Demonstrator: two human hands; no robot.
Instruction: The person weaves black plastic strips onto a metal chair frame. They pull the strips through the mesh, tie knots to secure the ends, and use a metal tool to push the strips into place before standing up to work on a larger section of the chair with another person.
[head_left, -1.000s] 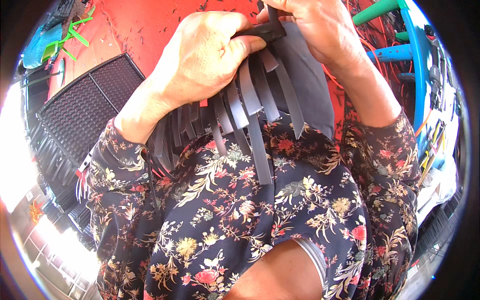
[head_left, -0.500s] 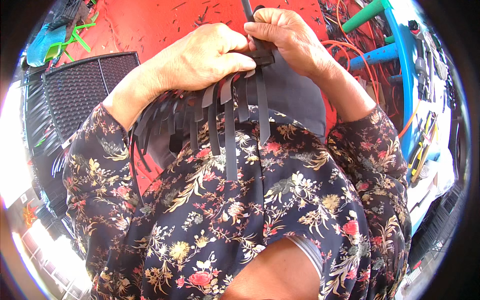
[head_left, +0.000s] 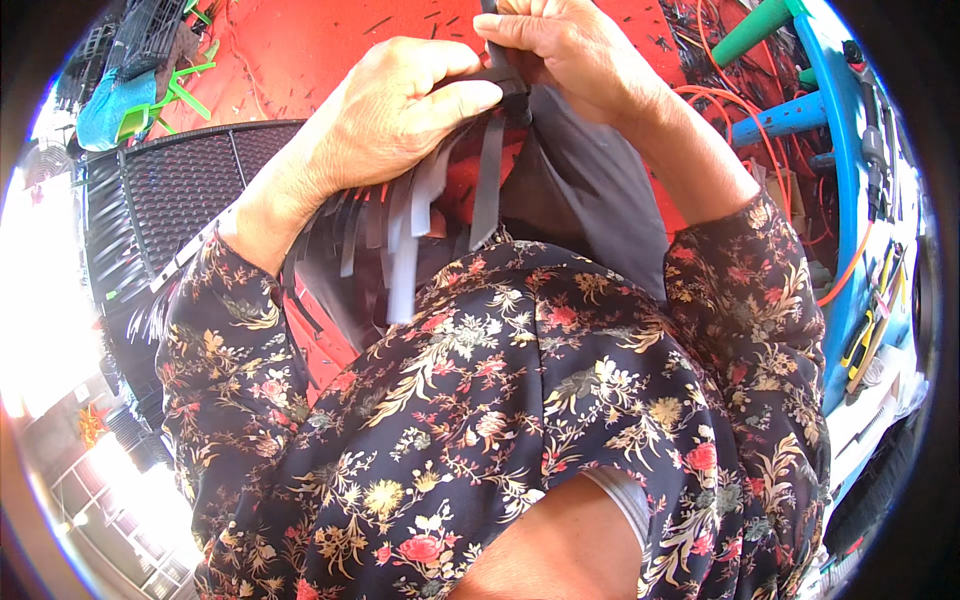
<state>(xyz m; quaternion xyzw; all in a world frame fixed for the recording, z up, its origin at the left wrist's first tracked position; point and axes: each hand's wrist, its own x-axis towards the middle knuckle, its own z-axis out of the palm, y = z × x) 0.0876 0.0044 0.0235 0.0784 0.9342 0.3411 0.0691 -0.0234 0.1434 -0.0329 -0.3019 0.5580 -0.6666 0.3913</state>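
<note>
My left hand and my right hand meet at the top of the view, both gripping a bundle of flat dark grey plastic strips. The strips hang loose below my left hand, their free ends fanning down toward my floral sleeve. My left thumb presses across the top of the bundle. My right hand pinches the same bundle from the right, fingers curled tight. A dark sheet of the same material lies under my right forearm.
A black woven mesh panel lies at the left on the red floor. Green plastic pieces sit at the upper left. A blue and green metal frame with orange cords stands at the right.
Both hands have kept their grip on the strips and shifted slightly upward. The hanging strips have drawn closer together and swung to the left.
</note>
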